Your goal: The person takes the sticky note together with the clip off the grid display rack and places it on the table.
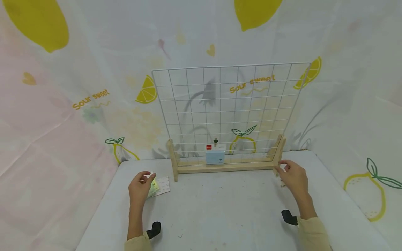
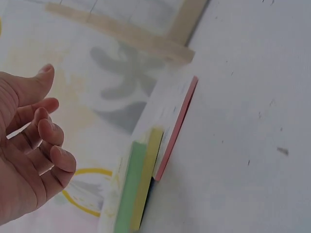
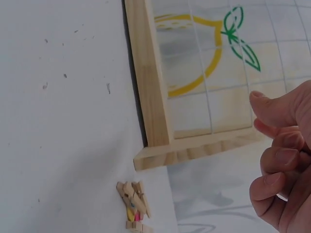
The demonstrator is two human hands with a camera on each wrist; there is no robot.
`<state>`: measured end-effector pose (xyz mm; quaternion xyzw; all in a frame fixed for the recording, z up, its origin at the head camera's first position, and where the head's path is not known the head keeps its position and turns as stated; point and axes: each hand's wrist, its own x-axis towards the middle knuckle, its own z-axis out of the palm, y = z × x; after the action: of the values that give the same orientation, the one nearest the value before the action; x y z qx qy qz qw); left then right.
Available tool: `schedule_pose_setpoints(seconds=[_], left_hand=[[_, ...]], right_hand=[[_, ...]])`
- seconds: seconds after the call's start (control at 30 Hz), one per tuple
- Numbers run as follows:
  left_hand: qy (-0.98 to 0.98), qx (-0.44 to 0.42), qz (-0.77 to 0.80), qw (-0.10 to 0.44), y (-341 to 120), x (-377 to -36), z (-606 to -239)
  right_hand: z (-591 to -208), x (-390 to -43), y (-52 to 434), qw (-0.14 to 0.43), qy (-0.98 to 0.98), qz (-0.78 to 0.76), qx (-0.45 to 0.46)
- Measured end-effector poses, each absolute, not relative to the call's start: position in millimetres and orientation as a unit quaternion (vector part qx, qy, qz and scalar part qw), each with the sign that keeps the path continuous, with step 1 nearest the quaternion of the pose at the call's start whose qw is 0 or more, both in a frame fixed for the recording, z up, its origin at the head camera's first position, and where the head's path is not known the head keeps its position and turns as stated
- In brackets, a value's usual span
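My left hand (image 1: 139,186) hovers by a small stack of sticky-note pads, its fingers loosely curled around nothing. In the left wrist view the green pad (image 2: 130,187) and yellow pad (image 2: 148,179) lie together, overlapping a thin white pad with a pink edge (image 2: 182,119). My right hand (image 1: 293,176) is beside the right wooden foot (image 1: 277,155) of a wire grid rack, also loosely curled and holding nothing. Several small wooden clothespins (image 3: 135,196) lie on the table near that foot, partly hidden by the hand in the head view.
The white wire grid (image 1: 220,99) stands upright in a wooden base (image 1: 226,168) at the table's back. A blue-and-white packet (image 1: 215,157) hangs low on it from a clip with a dark green heart (image 1: 215,141). Lemon-printed cloth (image 1: 119,90) surrounds the white table (image 1: 220,209).
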<state>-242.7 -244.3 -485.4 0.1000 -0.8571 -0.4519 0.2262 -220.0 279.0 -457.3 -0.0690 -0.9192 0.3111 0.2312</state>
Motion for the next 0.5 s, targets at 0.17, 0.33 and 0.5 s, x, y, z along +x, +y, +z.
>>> schedule_pose_setpoints(seconds=[0.17,0.33,0.5], left_hand=[[-0.848,0.062,-0.475,0.226,-228,-248,-483],[-0.847,0.036,-0.482,0.220,-211,-252,-484],[-0.847,0.009,-0.488,0.212,-193,-256,-483]], right_hand=[[-453,-225,264,0.244,-0.914,0.320,-0.049],[-449,-229,249,0.266,-0.905,0.330,-0.027],[-443,-236,234,0.297,-0.897,0.329,0.002]])
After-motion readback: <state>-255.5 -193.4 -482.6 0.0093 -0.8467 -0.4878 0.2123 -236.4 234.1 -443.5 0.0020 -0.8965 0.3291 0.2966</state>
